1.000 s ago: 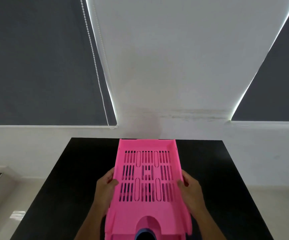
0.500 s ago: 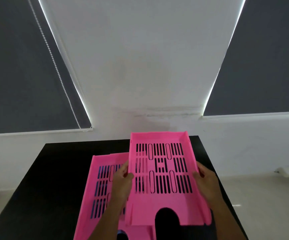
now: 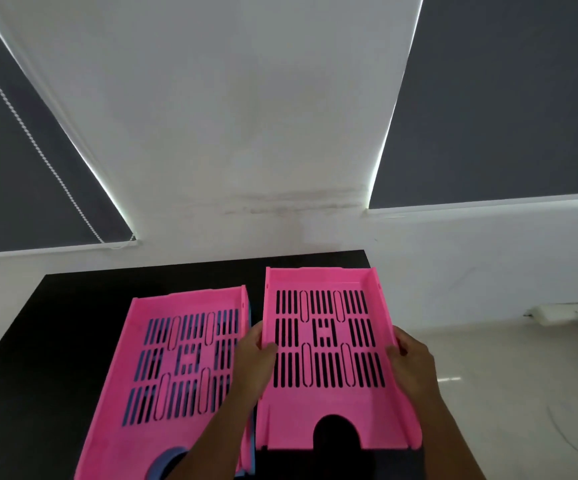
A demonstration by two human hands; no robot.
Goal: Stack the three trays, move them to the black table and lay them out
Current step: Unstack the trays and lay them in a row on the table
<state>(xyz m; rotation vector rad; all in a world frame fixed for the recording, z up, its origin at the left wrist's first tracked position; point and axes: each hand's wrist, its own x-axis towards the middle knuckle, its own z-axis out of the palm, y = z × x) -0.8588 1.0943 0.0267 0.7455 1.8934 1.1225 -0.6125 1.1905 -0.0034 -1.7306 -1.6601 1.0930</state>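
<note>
On black table point(image 3: 73, 341), both hands grip right pink tray point(image 3: 325, 427)

Black table point(image 3: 73, 323) bare left of trays point(image 3: 183, 358).

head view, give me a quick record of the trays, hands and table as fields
held tray: pink tray, both hands on its sides, right part of the black table
left hand: grip on left edge
right hand: grip on right edge
stack: second pink tray over a blue tray, left of the held tray
</note>
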